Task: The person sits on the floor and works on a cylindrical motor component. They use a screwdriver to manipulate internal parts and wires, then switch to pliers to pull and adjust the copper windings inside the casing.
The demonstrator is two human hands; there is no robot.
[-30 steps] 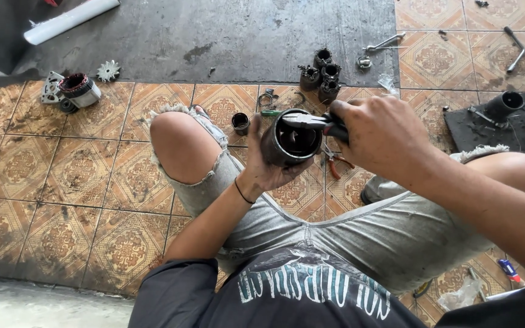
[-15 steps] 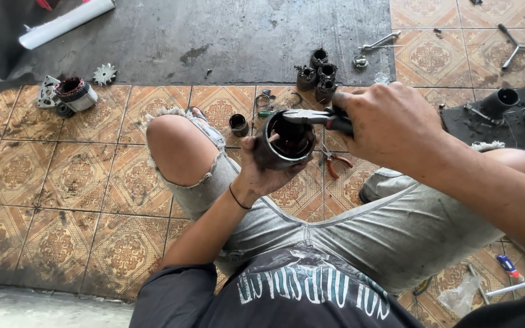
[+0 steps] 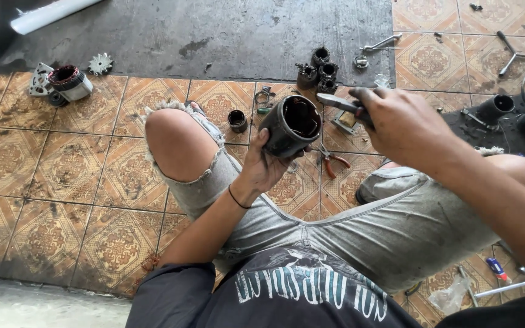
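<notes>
My left hand [image 3: 267,164] cups a dark hollow metal cylinder [image 3: 291,126] from below, its open end turned up toward me. My right hand [image 3: 403,124] grips a slim metal tool [image 3: 337,102] whose tip points at the cylinder's rim, just to the right of it. I sit on a patterned tile floor [image 3: 62,176] with my bare left knee [image 3: 174,143] raised through torn grey jeans.
Red-handled pliers [image 3: 330,161] lie on the tiles under the cylinder. A small dark cup [image 3: 237,120] sits beside my knee. Three dark cylindrical parts [image 3: 318,70] stand on the grey mat [image 3: 226,36]. An alternator part [image 3: 62,84] and a fan wheel [image 3: 100,62] lie far left; wrenches [image 3: 513,53] far right.
The tool's tip has drawn back out of the cylinder's mouth to just right of its rim. The cylinder now tilts its opening more toward me.
</notes>
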